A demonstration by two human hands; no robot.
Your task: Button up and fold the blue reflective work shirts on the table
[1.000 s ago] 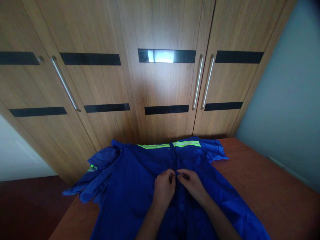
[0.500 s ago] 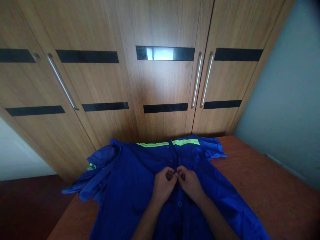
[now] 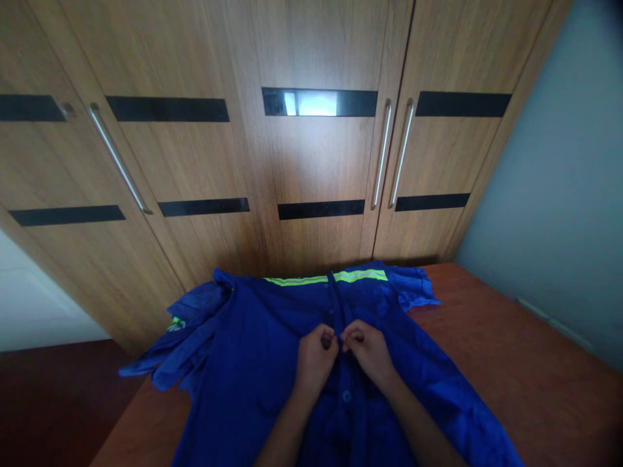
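A dark blue work shirt [image 3: 263, 350] with yellow-green and silver reflective strips across the chest lies spread out, its collar side away from me. Both hands meet over its front button placket. My left hand [image 3: 316, 353] pinches the placket edge from the left, thumb against curled fingers. From the right, my right hand [image 3: 367, 350] pinches the other placket edge close by. A small gap shows between the fingertips, and whatever button sits there is hidden. One button [image 3: 346, 396] is visible below the hands, with smaller ones above them.
The shirt rests on a reddish-brown wooden surface [image 3: 487, 337]. Behind it stands a wooden wardrobe [image 3: 316, 155] with black strips and long metal handles [image 3: 382, 155]. A pale wall [image 3: 549, 214] rises at the right. Dark floor [image 3: 58, 389] shows at lower left.
The two hands' fingertips, touching before, have drawn slightly apart. My left hand has shifted a little left. The shirt lies almost the same.
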